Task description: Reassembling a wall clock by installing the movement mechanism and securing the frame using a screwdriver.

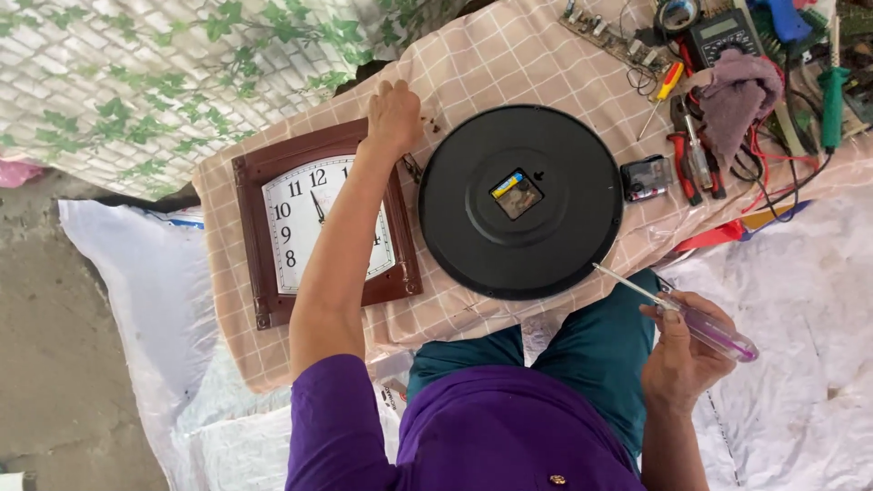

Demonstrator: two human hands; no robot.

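Observation:
A round black clock (520,202) lies face down on the checked cloth (509,64), its movement and a yellow-blue battery showing in the middle. To its left lies a square clock (320,225) with a brown frame and white dial, face up. My left hand (396,116) reaches over the brown frame's top right corner, fingers bent down on the cloth, holding nothing that I can see. My right hand (680,350) is near my lap, shut on a screwdriver (691,318) with a clear purple handle; its thin shaft points up-left to the black clock's lower right edge.
Tools crowd the table's right end: red-handled pliers (689,164), a small black clock movement (645,177), a multimeter (723,35), a purple rag (738,95), a green-handled tool (831,95), wires. A leaf-patterned cloth (136,73) hangs at left. White sheeting (800,300) covers the ground.

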